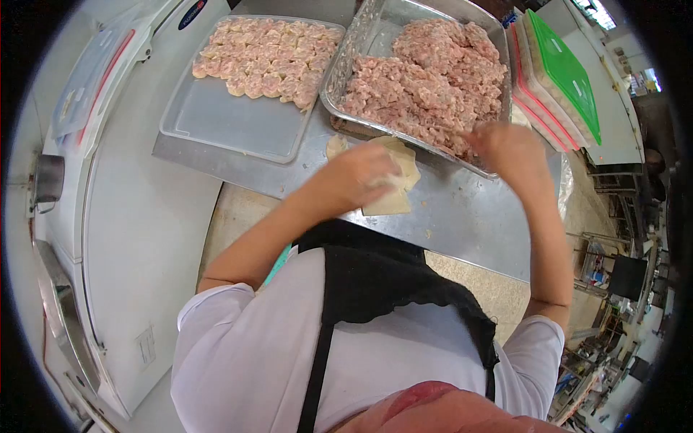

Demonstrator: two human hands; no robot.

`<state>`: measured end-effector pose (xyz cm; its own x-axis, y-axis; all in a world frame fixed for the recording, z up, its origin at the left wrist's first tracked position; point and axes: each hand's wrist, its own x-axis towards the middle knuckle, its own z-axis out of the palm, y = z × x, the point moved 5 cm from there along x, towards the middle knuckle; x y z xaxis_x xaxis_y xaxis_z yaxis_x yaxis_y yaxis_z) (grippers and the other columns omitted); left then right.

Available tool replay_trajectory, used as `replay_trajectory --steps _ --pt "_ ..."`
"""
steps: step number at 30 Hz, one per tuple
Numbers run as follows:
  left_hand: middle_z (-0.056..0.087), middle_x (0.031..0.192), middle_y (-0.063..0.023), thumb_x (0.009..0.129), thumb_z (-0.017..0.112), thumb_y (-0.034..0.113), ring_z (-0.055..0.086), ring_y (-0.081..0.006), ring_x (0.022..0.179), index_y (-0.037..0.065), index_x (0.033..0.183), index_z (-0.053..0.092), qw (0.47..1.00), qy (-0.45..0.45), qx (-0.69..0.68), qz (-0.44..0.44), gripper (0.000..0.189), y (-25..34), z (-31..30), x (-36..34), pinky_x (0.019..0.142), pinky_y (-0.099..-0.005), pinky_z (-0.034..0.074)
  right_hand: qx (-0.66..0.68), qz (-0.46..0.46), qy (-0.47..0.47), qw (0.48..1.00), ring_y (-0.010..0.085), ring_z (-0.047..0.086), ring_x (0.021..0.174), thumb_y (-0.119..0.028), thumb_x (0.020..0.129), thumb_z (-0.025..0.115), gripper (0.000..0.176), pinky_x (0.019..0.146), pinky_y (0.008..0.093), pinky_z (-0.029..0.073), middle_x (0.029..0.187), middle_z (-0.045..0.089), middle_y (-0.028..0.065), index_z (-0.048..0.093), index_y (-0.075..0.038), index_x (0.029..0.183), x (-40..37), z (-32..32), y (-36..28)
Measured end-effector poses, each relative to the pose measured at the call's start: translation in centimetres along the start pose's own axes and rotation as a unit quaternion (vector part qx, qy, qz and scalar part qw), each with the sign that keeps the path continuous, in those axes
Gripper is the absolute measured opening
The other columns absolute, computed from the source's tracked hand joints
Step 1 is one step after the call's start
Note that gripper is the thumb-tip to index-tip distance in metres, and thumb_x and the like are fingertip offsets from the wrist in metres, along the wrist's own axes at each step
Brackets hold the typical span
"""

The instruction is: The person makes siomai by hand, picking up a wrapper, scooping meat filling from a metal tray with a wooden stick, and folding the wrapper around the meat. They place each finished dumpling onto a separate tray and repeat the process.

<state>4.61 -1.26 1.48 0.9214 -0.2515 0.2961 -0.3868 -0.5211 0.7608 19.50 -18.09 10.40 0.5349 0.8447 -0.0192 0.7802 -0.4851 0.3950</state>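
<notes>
My left hand is over a pile of pale, flat dough wrappers on the metal table, its fingers curled and blurred around what looks like pale dough. My right hand is at the near right edge of a deep metal tray filled with pinkish minced meat. Its fingers are bent together by the meat, and what they hold is too blurred to make out. Rows of small filled dumplings lie on the far part of a translucent plastic tray at the upper left.
Stacked containers with a green lid and red-rimmed lids stand right of the meat tray. A white appliance borders the left side. The metal table's near edge runs before the black apron. Shelving stands at far right.
</notes>
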Motion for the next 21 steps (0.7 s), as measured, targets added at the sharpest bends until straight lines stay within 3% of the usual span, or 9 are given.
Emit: replay_trajectory --steps 2,4,7,9,10,11,15,17,21 --pt "0.057 0.105 -0.0141 0.075 0.073 0.022 0.054 -0.0315 0.101 0.007 0.099 0.063 0.999 0.014 0.01 0.051 0.03 0.7 1.9 -0.1 0.089 -0.0405 0.044 -0.008 0.023 0.011 1.0 0.0275 0.064 0.06 -0.038 0.09 0.057 0.035 0.052 0.0395 0.05 0.067 0.064 0.0103 0.065 -0.01 0.07 0.5 0.6 2.0" --pt "0.059 0.1 -0.0124 0.075 0.073 0.019 0.054 -0.0315 0.098 0.006 0.094 0.064 0.988 0.043 0.136 0.067 0.025 0.5 2.7 -0.4 0.087 -0.0396 0.044 0.015 0.009 0.024 1.0 0.0274 0.064 0.061 -0.038 0.09 0.057 0.036 0.053 0.0399 0.05 0.067 0.064 0.0103 0.064 -0.009 0.07 0.1 1.3 -0.4" --pt "0.06 0.096 -0.0116 0.076 0.072 0.017 0.055 -0.0314 0.096 0.005 0.091 0.065 0.994 0.069 0.059 0.068 0.021 -1.4 2.0 -0.2 0.087 -0.0399 0.044 0.045 0.034 -0.008 0.998 0.0284 0.065 0.067 -0.034 0.092 0.057 0.034 0.06 0.0401 0.05 0.072 0.064 0.0128 0.066 -0.005 0.076 -0.8 1.7 -3.1" --pt "0.061 0.094 -0.0119 0.08 0.069 0.016 0.056 -0.0307 0.094 0.005 0.093 0.067 0.999 0.049 0.006 0.023 0.017 -2.2 1.0 -0.3 0.086 -0.0399 0.045 0.262 0.073 0.076 0.959 0.0308 0.065 0.072 -0.036 0.094 0.052 0.036 0.061 0.0412 0.051 0.075 0.066 0.0124 0.068 -0.008 0.08 -1.7 2.3 -2.3" --pt "0.062 0.093 -0.0117 0.083 0.066 0.016 0.057 -0.03 0.092 0.005 0.094 0.067 0.991 0.13 0.023 0.022 0.016 -2.5 -0.2 -0.7 0.085 -0.0396 0.045 0.388 0.082 0.077 0.915 0.0336 0.064 0.074 -0.033 0.093 0.055 0.03 0.063 0.0416 0.05 0.076 0.065 0.0141 0.07 -0.008 0.086 -2.0 2.9 -1.6" --pt "0.062 0.092 -0.0115 0.085 0.064 0.016 0.057 -0.0292 0.091 0.005 0.095 0.068 0.977 0.21 0.041 0.019 0.015 -2.6 -1.4 -1.2 0.084 -0.0393 0.045 0.39 0.083 0.077 0.914 0.0336 0.064 0.074 -0.033 0.093 0.055 0.03 0.063 0.0416 0.05 0.076 0.065 0.0141 0.07 -0.008 0.086 -2.2 3.1 -0.9" --pt "0.062 0.097 -0.0111 0.086 0.06 0.013 0.057 -0.0291 0.096 0.004 0.096 0.067 0.98 0.161 0.113 0.024 0.015 -0.5 -2.0 -0.2 0.085 -0.0382 0.045 0.248 0.11 0.118 0.955 0.0325 0.063 0.07 -0.034 0.093 0.055 0.032 0.059 0.0407 0.049 0.075 0.065 0.0139 0.069 -0.007 0.082 -2.2 0.7 0.6" --pt "0.061 0.098 -0.0111 0.086 0.06 0.012 0.057 -0.0293 0.096 0.003 0.096 0.066 0.985 0.128 0.107 0.036 0.014 -1.2 0.5 -0.2 0.085 -0.0377 0.045 0.06 0.092 -0.026 0.994 0.0324 0.064 0.069 -0.037 0.094 0.052 0.038 0.058 0.0407 0.049 0.074 0.064 0.0134 0.066 -0.007 0.076 -1.5 1.4 -0.7" --pt "0.061 0.101 -0.0114 0.087 0.06 0.012 0.057 -0.0291 0.097 0.003 0.093 0.064 0.994 0.11 0.008 0.014 0.012 -2.1 1.5 -0.8 0.086 -0.0359 0.045 0.228 0.073 0.065 0.969 0.0323 0.064 0.069 -0.037 0.094 0.051 0.04 0.058 0.0422 0.049 0.07 0.064 0.0146 0.064 -0.006 0.074 -2.6 2.5 -2.6"
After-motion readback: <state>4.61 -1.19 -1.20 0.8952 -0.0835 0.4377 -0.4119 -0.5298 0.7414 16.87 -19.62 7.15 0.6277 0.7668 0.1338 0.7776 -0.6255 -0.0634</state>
